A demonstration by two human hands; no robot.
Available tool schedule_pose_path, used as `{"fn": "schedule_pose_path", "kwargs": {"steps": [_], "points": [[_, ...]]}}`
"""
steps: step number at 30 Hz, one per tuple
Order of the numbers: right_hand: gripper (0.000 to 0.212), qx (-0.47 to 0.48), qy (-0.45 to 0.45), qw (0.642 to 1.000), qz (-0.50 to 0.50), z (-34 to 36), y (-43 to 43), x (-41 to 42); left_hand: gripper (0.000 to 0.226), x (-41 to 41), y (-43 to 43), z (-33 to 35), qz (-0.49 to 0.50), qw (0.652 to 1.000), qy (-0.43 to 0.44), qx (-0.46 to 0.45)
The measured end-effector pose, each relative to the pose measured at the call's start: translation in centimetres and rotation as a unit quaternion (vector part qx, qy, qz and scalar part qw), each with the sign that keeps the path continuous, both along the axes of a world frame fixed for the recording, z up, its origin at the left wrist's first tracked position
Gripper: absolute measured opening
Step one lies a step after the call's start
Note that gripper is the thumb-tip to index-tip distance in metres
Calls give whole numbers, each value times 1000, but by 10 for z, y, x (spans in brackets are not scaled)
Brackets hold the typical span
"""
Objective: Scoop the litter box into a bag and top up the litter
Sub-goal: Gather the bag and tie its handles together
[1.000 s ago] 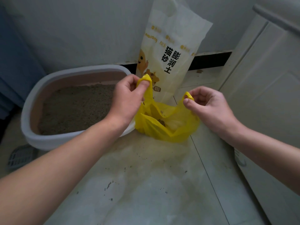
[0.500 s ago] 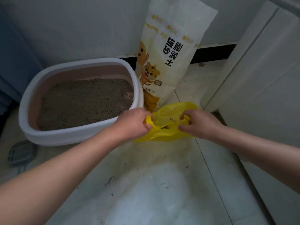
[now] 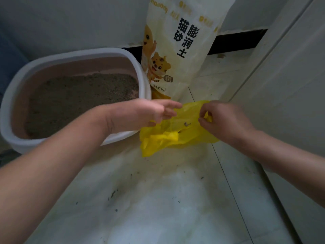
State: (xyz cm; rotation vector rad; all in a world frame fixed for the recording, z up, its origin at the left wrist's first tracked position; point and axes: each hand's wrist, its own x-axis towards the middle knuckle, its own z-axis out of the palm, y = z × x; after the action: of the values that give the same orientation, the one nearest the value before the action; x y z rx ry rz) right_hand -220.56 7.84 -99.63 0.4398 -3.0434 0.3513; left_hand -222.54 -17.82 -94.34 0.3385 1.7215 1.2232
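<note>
A yellow plastic bag [image 3: 177,136] lies crumpled on the floor beside the litter box [image 3: 146,88], a grey-rimmed tub with pink walls holding grey litter. My right hand [image 3: 226,120] pinches the bag's right handle between thumb and fingers. My left hand [image 3: 146,114] hovers over the bag's left side with fingers spread, holding nothing. A tall cream litter sack [image 3: 182,44] with a tiger print stands upright against the wall, just behind the bag.
A white door or cabinet panel [image 3: 290,88] closes off the right side. The tiled floor [image 3: 158,199] in front carries scattered litter grains. A grey slotted scoop [image 3: 7,157] shows at the far left edge, below the box.
My left hand has let go of the bag's left handle and opened. The bag has sunk flatter onto the floor. The right hand still holds its handle.
</note>
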Motion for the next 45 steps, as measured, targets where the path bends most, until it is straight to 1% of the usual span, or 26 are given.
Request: {"fn": "schedule_pose_path", "kwargs": {"steps": [1,2,3,4,5,6,7,9,11,13,14,15,16,18,20,23,24,26,29,32,33,36,37,41,43,45], "points": [[10,15,38,999,18,-1,-1,-2,73,-4,6,-1,29,999,28,-25],[16,36,72,996,36,-3,-3,-5,58,-8,13,-8,76,990,83,-81],[24,56,98,992,52,-6,-5,-8,49,-13,20,-18,120,969,163,-144],[35,77,114,988,65,-9,-7,-11,50,-15,26,-29,134,931,260,-218],[46,101,113,986,75,-13,-10,-14,56,-13,32,-42,94,879,354,-304],[56,126,93,984,80,-16,-13,-17,63,-9,37,-53,39,828,418,-372],[65,148,64,984,80,-19,-15,-20,69,-6,39,-65,-2,797,447,-407],[74,185,-10,980,70,-22,-16,-27,80,-2,47,-82,-31,784,455,-421],[70,221,-58,972,61,-25,-14,-34,82,-2,52,-92,-55,764,479,-429],[60,238,-66,966,73,-28,-11,-39,70,-4,54,-95,-87,736,508,-439],[52,238,-62,966,82,-30,-9,-40,55,-5,54,-95,-99,724,522,-439],[44,235,-55,966,88,-32,-7,-41,36,-7,53,-94,-101,720,532,-434],[38,231,-50,967,90,-33,-6,-41,23,-9,51,-94,-91,723,537,-425],[35,215,-48,971,91,-34,-6,-40,19,-13,46,-95,-63,742,527,-409],[44,171,-53,979,92,-35,-7,-39,13,-15,42,-96,-33,752,531,-388],[57,109,-55,989,89,-32,-11,-38,9,-16,37,-95,-17,753,547,-366],[55,95,-54,990,85,-32,-12,-37,7,-16,36,-95,-13,755,550,-357],[41,67,-55,994,66,-31,-15,-38,4,-16,35,-96,-13,757,554,-345],[26,64,-55,996,39,-35,-18,-40,6,-13,35,-97,-9,764,555,-331],[18,80,-58,995,25,-38,-23,-41,22,-13,35,-98,3,769,556,-317],[17,81,-58,995,22,-39,-24,-40,21,-13,35,-98,3,772,552,-316],[17,86,-51,995,20,-42,-25,-39,5,-14,35,-96,-5,778,544,-314],[17,86,-45,995,23,-43,-25,-39,4,-14,35,-96,-3,778,547,-309],[23,103,-12,993,55,-45,-25,-40,14,-12,32,-99,7,758,579,-300],[19,100,-16,993,56,-46,-24,-40,19,-11,30,-101,15,757,584,-292],[16,71,-27,996,46,-48,-21,-38,34,-8,27,-103,37,765,583,-272]]}}
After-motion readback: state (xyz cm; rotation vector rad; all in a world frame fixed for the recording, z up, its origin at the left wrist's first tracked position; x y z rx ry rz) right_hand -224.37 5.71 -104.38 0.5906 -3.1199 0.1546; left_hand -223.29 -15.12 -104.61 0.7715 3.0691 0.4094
